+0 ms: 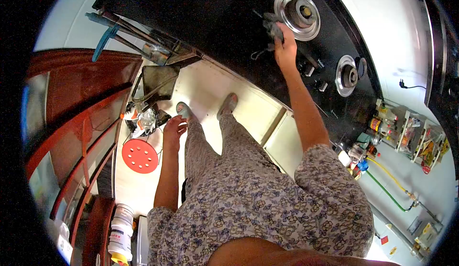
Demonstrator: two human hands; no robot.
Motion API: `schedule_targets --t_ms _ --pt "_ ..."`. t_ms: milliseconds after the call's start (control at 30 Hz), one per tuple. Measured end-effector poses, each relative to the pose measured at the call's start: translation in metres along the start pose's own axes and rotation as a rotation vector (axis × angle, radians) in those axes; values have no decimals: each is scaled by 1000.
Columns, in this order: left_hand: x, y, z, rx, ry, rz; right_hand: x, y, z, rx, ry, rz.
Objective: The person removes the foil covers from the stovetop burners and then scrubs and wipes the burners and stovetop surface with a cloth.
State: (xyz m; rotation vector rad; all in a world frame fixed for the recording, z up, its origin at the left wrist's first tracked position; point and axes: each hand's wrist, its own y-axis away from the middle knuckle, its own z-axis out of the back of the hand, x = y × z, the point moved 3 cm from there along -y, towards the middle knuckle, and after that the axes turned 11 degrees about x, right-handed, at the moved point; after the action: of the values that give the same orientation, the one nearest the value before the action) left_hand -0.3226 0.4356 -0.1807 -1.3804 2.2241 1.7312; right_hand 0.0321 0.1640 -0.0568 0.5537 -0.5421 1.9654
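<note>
My right hand [286, 50] reaches over the black stovetop [220, 17] and grips a dark grey crumpled cloth [272, 27]. The cloth lies against the black surface beside the large burner [297, 15], which has a shiny metal ring. A smaller burner [346, 76] sits nearer my right forearm, and two control knobs [309, 70] are close to my wrist. Down at my left side, my left hand [175, 126] hangs in the air with fingers loosely bent and apart, holding nothing. It is nearest to a red round stool [140, 156] with holes in its top.
A dustpan [160, 82] and several long handles [129, 34] lean at the counter's left end. Red-framed cabinet doors [91, 132] line the left, with white buckets [121, 235] below. Bottles [380, 125], a rack [416, 139] and yellow and green hoses [389, 172] are at right.
</note>
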Motion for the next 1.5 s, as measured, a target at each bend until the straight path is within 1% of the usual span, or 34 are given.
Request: schedule_targets --t_ms 33,67,100,167,233,300,367,400,433,467,500,533,567,633,667,700,733,767,833,867,967,1000,1033,1067,1100,1133,1200,1300,1333,1367,1400,1433,1500 --pt "-6 -11 11 21 25 -53 -14 6 -5 86 91 5" --pt "-15 -30 23 43 49 -107 -22 8 -15 191 256 93" --pt "-22 -43 24 64 68 -162 -15 12 -14 213 328 98" --pt "-99 -62 1 -73 -149 -207 -17 -13 -27 147 310 61" --pt "-183 -67 -51 -185 -116 -429 -17 -51 -42 108 368 34" --pt "-237 -91 -76 -162 -149 -506 -25 -84 -58 81 398 17" --pt "-263 -115 -96 -228 -143 -430 -35 -99 -62 70 397 6" --pt "-273 -121 -104 -261 -124 -400 -35 -101 -56 -12 372 76" --pt "-280 -126 -114 -292 -105 -369 -40 -102 -49 21 248 49" --pt "-309 -136 -108 -318 -92 -324 -29 -116 -49 59 127 9" --pt "-307 -155 -108 -320 -102 -362 -35 -114 -37 91 0 -11" --pt "-300 -187 -93 -324 -115 -394 -34 -118 -22 34 -125 -49" --pt "-299 -195 -97 -388 -195 -361 -53 -127 -13 53 -292 -207" --pt "-298 -211 -103 -512 -350 -281 -47 -154 20 -103 -371 -278" --pt "-296 -201 -118 -579 -448 -248 -60 -171 27 -102 -442 -293" --pt "-311 -200 -111 -637 -554 -202 -67 -204 20 -103 -508 -323" --pt "-304 -203 -112 -645 -553 -247 -97 -219 24 -101 -462 -320" --pt "-303 -205 -112 -642 -591 -232 -126 -239 21 -95 -417 -315" --pt "-303 -199 -117 -651 -664 -204 -169 -258 13 34 59 -278" --pt "-305 -201 -118 -663 -677 -201 -175 -255 -1 43 156 -101" --pt "-306 -203 -119 -681 -708 -181 -176 -251 -28 -142 350 97" --pt "-307 -206 -116 -682 -716 -185 -144 -244 -26 -55 294 75" --pt "-307 -204 -117 -685 -717 -195 -142 -234 -38 -58 172 140" --pt "-309 -201 -120 -688 -716 -178 -117 -217 -48 -58 160 142" --pt "-308 -203 -118 -684 -699 -188 -85 -201 -53 53 216 156" --pt "-309 -199 -121 -669 -699 -181 -62 -183 -62 70 101 140" --pt "-319 -206 -124 -659 -727 -163 -26 -170 -67 238 71 160" --pt "-321 -214 -117 -682 -764 -141 -36 -192 -52 189 -287 98" --pt "-320 -213 -117 -683 -777 -129 -54 -210 -37 232 -325 17" --pt "-319 -212 -117 -686 -789 -114 -63 -231 -16 189 -330 6" --pt "-317 -210 -120 -683 -795 -107 -90 -252 1 134 -253 -24" --pt "-319 -208 -122 -682 -802 -99 -103 -273 20 38 -103 83" --pt "-321 -207 -119 -690 -817 -97 -126 -304 35 212 -490 -378"
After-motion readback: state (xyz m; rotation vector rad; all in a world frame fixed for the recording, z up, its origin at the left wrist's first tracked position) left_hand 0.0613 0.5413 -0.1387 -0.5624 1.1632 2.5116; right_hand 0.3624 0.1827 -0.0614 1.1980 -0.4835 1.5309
